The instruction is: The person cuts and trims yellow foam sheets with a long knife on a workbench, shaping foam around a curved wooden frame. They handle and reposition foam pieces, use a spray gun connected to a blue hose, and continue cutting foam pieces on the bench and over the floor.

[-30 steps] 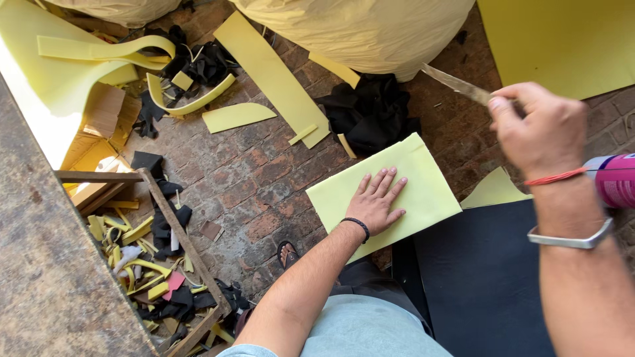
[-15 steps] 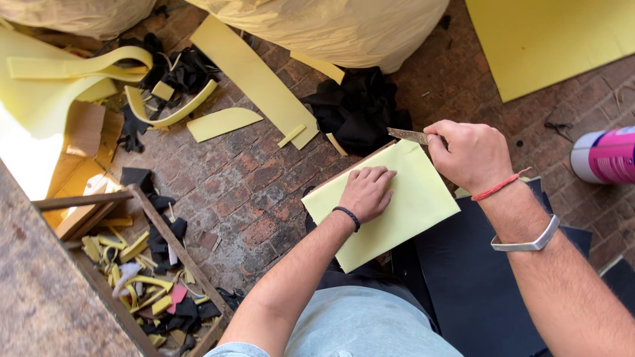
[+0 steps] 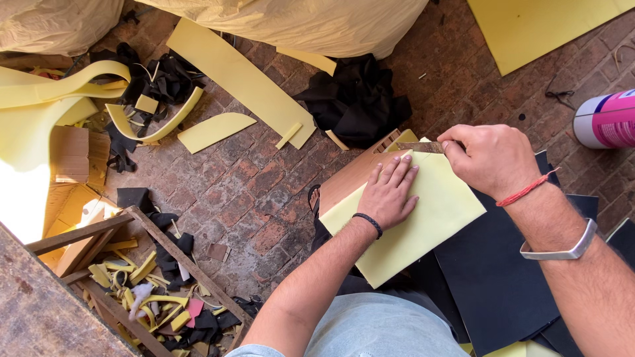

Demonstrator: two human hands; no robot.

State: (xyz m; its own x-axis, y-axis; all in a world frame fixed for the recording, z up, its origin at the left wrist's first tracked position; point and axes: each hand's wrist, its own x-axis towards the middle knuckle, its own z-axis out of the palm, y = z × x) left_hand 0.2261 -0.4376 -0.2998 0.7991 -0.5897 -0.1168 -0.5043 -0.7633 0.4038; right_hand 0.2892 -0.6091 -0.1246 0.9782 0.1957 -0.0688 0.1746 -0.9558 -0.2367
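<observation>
Yellow foam sheet (image 3: 423,225) lies tilted across the person's lap, partly over a brown board (image 3: 350,178) on its upper left and over black sheets (image 3: 489,277) at its lower right. The sheet's near corner hangs past the board toward the knee; its far edge runs up to the blade.

Left hand (image 3: 389,193) rests flat on the sheet, palm down, fingers extended and close together, their tips just short of the sheet's far edge. A black band sits on that wrist.

Right hand (image 3: 493,158) is closed in a fist-like grip around a knife (image 3: 423,147), whose blade lies along the far edge of the sheet, just beyond the left fingertips. A red thread and a metal bangle sit on that wrist and forearm.

Left of the board, the brick floor (image 3: 245,192) shows a bare patch, bounded below by a wooden frame (image 3: 178,258) full of yellow and black offcuts. Right of the right hand stands a pink and white can (image 3: 605,120), apart from the work.

Farther out, a long yellow strip (image 3: 238,79) and a curved offcut (image 3: 215,131) lie on the brick, with black fabric scraps (image 3: 357,99) just beyond the board. Pale stuffed sacks (image 3: 297,23) close off the far edge, and a large yellow sheet (image 3: 536,30) occupies the far right corner.
</observation>
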